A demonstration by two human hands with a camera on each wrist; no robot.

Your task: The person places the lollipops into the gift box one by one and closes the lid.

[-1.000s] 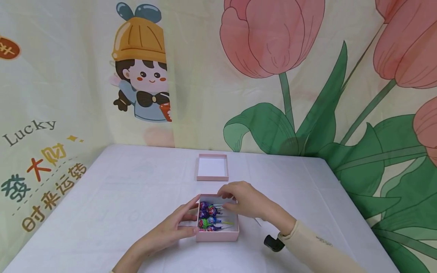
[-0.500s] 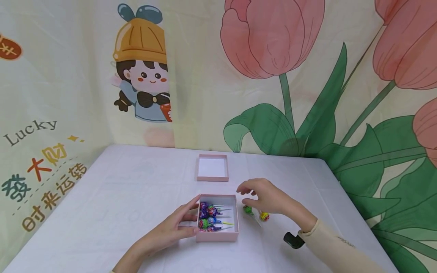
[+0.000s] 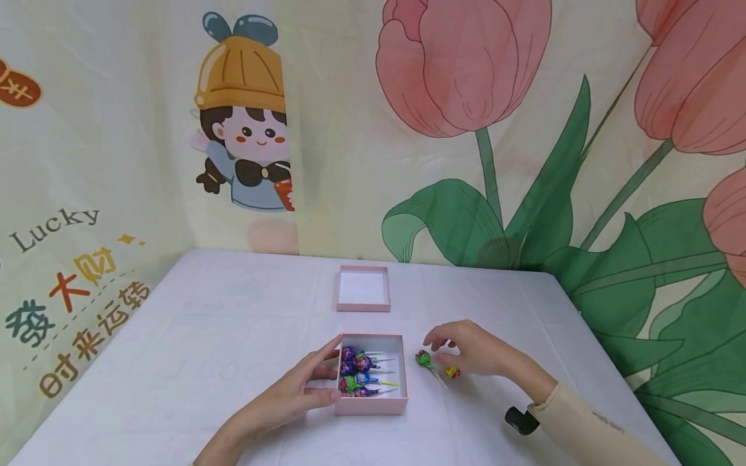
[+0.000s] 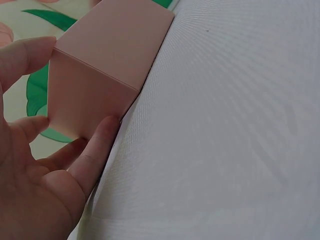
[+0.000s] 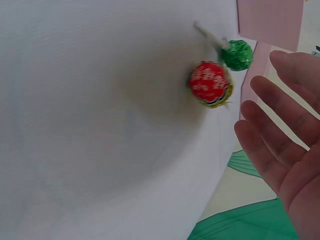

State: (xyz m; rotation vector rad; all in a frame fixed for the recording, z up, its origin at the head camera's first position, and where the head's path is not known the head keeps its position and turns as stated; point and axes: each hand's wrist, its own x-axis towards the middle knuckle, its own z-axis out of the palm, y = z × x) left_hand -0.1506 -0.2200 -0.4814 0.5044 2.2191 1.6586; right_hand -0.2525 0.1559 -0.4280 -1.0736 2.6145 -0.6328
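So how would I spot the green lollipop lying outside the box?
On the white table, find the pink box holding lollipops. Just right of it, near the right hand, lies the green lollipop. It's closer to the box than its red-and-yellow neighbour.

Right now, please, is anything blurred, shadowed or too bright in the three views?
Right wrist: the red-and-yellow lollipop looks slightly blurred, and a soft shadow darkens the white cloth. Left wrist: dim, yet the pink box has clear edges. Head: brighter, no strong glare.
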